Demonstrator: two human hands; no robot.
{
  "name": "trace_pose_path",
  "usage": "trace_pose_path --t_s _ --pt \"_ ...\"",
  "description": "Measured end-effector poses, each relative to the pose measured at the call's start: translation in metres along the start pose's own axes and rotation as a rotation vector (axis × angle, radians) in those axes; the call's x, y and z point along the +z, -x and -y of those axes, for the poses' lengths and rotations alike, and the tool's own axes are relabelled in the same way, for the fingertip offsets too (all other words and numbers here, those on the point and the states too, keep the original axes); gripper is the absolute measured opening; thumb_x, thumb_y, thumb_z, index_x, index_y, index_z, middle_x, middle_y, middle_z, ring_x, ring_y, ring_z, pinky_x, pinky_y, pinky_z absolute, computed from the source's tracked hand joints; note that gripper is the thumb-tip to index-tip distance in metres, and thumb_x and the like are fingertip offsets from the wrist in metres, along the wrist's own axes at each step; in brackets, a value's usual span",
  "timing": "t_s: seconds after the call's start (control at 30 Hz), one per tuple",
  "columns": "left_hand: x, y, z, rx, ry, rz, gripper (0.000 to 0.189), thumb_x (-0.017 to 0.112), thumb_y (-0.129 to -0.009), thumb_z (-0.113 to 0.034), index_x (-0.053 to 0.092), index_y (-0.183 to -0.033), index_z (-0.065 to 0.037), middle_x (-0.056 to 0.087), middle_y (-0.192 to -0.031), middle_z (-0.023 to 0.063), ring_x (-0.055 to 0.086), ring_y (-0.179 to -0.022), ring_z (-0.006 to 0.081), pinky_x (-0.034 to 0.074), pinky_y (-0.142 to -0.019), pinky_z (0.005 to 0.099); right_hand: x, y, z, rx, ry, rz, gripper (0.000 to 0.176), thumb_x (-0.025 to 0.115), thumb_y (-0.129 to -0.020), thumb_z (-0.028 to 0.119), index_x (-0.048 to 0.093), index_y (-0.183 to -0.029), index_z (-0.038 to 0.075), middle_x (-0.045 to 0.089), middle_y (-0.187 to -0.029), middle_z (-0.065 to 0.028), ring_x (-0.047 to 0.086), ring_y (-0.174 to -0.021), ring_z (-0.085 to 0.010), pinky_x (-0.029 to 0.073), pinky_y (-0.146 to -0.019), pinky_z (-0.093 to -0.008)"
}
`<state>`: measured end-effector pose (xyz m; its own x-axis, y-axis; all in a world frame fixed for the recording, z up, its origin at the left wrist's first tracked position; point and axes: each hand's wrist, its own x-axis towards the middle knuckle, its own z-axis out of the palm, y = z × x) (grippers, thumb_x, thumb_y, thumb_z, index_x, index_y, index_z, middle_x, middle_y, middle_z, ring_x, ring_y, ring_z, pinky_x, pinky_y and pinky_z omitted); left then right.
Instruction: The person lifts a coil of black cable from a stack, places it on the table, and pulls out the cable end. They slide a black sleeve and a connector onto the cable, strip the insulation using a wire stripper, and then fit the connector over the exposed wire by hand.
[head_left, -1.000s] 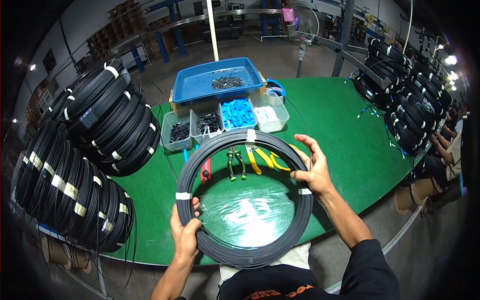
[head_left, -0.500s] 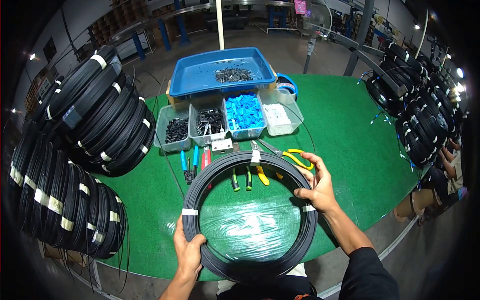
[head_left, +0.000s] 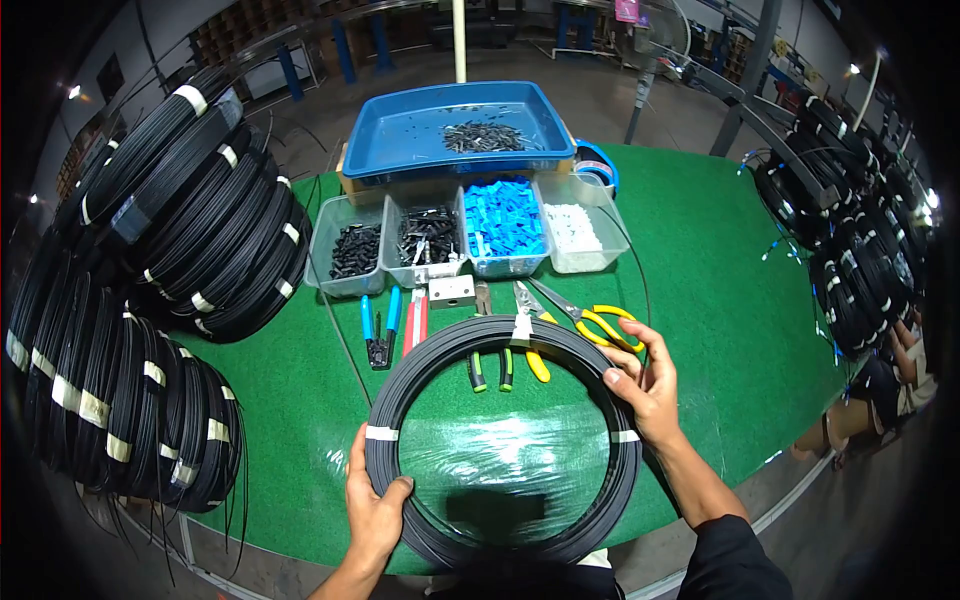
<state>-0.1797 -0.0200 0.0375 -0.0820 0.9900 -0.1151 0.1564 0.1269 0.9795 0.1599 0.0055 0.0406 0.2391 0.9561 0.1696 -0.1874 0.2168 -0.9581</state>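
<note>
A coil of black cable (head_left: pixel 385 480), bound with white tape at several places, is held up over the front of the table. My left hand (head_left: pixel 375 515) is closed round its lower left side, with the thumb on the front face. At its upper right, my right hand (head_left: pixel 650 395) holds it more loosely, thumb on the outer rim and forefinger raised off it. Beyond the coil lie yellow-handled scissors (head_left: pixel 600 325), a pair of green-and-black handles (head_left: pixel 478 372), a blue-handled tool (head_left: pixel 380 335) and a red-handled tool (head_left: pixel 415 322).
Clear bins hold black parts (head_left: pixel 355 250), more black pieces (head_left: pixel 428 235), blue pieces (head_left: pixel 503 220) and white pieces (head_left: pixel 572 230). Behind them stands a blue tray (head_left: pixel 400 125). Large cable coils (head_left: pixel 230 240) are stacked at left, with more coils (head_left: pixel 850 270) at right. A person (head_left: pixel 905 365) is at the far right.
My right thumb has slid outward from the coil's inner edge to its outer rim, and the grip has loosened. The left hand keeps its hold. The view has shifted slightly.
</note>
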Motion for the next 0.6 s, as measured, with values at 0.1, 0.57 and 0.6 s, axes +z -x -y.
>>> trace_pose_path --t_s 0.1,0.57,0.6 --pt "-0.007 -0.015 -0.008 0.048 0.014 0.022 0.077 0.065 -0.08 -0.011 0.033 -0.147 0.007 0.048 -0.135 0.0203 0.048 -0.121 0.0278 0.034 -0.108 0.0367 -0.003 -0.005 -0.001 -0.115 0.134 -0.084 0.048 0.063 -0.091 0.0 0.04 -0.134 0.002 0.048 -0.136 -0.0153 0.064 -0.107 -0.0213 0.052 -0.09 -0.03" --pt "-0.004 -0.078 -0.022 0.115 0.087 0.184 0.08 0.065 -0.061 0.014 0.045 -0.138 0.008 0.055 -0.134 0.0199 0.061 -0.114 0.0217 0.048 -0.1 0.0315 0.011 -0.01 0.013 -0.098 0.454 0.079 0.053 0.066 -0.063 -0.018 0.062 -0.114 -0.003 0.056 -0.128 -0.0127 0.061 -0.116 -0.0236 0.048 -0.103 -0.034" --pt "-0.007 -0.077 -0.026 0.121 0.09 0.179 0.079 0.063 -0.06 0.015 0.046 -0.137 0.009 0.055 -0.134 0.0197 0.061 -0.115 0.0215 0.048 -0.1 0.0303 0.014 -0.012 0.015 -0.11 0.468 0.083 0.052 0.065 -0.064 -0.018 0.063 -0.113 -0.004 0.058 -0.126 -0.0136 0.062 -0.115 -0.0239 0.048 -0.103 -0.0341"
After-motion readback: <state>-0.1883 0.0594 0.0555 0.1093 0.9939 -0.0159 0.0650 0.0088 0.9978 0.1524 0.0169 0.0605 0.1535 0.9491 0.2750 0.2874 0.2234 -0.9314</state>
